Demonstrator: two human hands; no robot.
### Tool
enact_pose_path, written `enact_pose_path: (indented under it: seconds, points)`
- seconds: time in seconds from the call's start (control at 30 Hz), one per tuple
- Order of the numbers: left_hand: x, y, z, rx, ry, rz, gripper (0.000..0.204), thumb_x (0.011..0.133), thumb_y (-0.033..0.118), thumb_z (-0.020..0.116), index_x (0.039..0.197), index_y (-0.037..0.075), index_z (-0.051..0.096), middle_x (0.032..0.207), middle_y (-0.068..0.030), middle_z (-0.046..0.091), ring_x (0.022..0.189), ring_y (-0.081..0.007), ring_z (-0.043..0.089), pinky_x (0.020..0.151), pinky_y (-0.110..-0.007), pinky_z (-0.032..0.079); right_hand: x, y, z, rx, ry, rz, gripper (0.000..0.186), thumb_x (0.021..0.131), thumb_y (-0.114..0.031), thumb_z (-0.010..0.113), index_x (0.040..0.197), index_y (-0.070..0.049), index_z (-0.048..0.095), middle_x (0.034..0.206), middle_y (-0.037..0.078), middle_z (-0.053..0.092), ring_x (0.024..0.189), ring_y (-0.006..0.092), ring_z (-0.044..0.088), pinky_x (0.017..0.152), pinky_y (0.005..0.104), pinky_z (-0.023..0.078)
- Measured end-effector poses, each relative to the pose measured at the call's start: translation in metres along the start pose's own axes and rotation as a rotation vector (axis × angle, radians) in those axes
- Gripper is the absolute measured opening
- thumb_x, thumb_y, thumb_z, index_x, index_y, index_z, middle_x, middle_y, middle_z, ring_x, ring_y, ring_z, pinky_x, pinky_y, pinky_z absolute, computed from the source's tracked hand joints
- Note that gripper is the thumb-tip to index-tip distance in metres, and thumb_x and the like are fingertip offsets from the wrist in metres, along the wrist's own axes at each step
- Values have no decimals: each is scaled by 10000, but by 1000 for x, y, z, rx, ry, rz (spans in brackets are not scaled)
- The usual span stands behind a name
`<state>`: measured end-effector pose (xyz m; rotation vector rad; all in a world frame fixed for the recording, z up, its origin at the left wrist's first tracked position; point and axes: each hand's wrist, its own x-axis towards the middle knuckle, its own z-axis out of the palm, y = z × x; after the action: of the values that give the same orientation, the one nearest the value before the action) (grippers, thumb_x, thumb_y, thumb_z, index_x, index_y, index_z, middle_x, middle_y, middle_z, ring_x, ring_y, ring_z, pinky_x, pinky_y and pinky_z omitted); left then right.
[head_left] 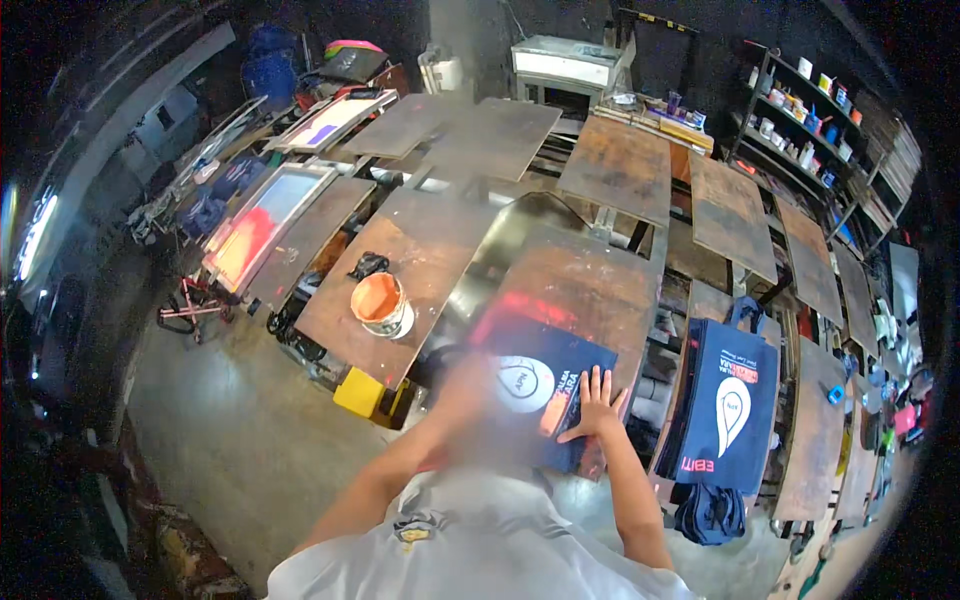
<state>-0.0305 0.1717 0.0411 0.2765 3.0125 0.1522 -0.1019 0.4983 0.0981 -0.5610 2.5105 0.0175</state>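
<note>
Your right hand (595, 405) lies flat, fingers spread, on the navy fabric tote bag (545, 385) with white teardrop print, atop the worn rusty-brown rectangular platen (585, 285). Your left hand (465, 390) is motion-blurred at the bag's left edge; its fingers cannot be made out.

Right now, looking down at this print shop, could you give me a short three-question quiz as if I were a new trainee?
1. True or false: the right hand lies flat, fingers spread, on the dark blue bag on the board.
2. Which colour is the paint in the open tub? A green, B orange, C white.
3. Where does the second blue bag hang, to the person's left or right?

Key
1. True. The palm presses on the printed bag; the left hand is blurred, so its grip cannot be told.
2. B. The tub of orange paint stands on the neighbouring board, to the left.
3. Right, beside the board with the pressed bag.
</note>
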Motion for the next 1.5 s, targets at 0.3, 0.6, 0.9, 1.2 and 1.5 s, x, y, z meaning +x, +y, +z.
enact_pose_path:
  seconds: [0.3, 0.6, 0.9, 1.2, 1.5]
  points:
    - [-59, -65, 3, -232, 318, -308, 573, 1019, 292, 463, 1479, -27, 344, 1545, -241, 335, 1402, -438, 347, 1156, -478, 307, 5, -8, 2, 33, 64, -8, 1671, 321, -701, 866, 1580, -52, -19, 1650, 182, -94, 1507, 403, -136, 1105, 752, 15]
    - [-139, -150, 185, -892, -500, -557, 421, 958, 324, 562, 1279, 59, 625, 1246, -123, 658, 1118, -248, 608, 954, -378, 473, -17, -25, 8, -46, 351, 16, 1573, 362, -756, 812, 1579, -52, 106, 1648, 198, 59, 1523, 391, 14, 1135, 705, 98]
    - [-201, -121, 160, -1545, -286, -709, 295, 976, 239, 577, 1133, -1, 648, 955, -80, 666, 798, -144, 639, 691, -281, 542, -97, -112, 46, 49, 672, 169, 773, 780, -284, 788, 1427, -35, 447, 1544, 245, 317, 1434, 411, 301, 1135, 517, 305]
    - [-315, -181, 171, -1652, 30, -636, 304, 961, 129, 562, 1242, 15, 584, 1083, -89, 663, 932, -188, 660, 747, -309, 543, -43, -292, 56, 155, 701, -190, 358, 825, -184, 714, 1138, -26, 644, 1054, 147, 612, 1038, 340, 574, 901, 434, 491]
    - [-441, -233, 174, -1531, 235, -715, 303, 995, 214, 573, 1198, -9, 607, 1074, -88, 660, 956, -185, 650, 789, -326, 553, -11, -314, 85, 166, 851, -134, 266, 820, -214, 728, 1044, -78, 678, 1031, 107, 618, 1007, 326, 564, 855, 423, 495]
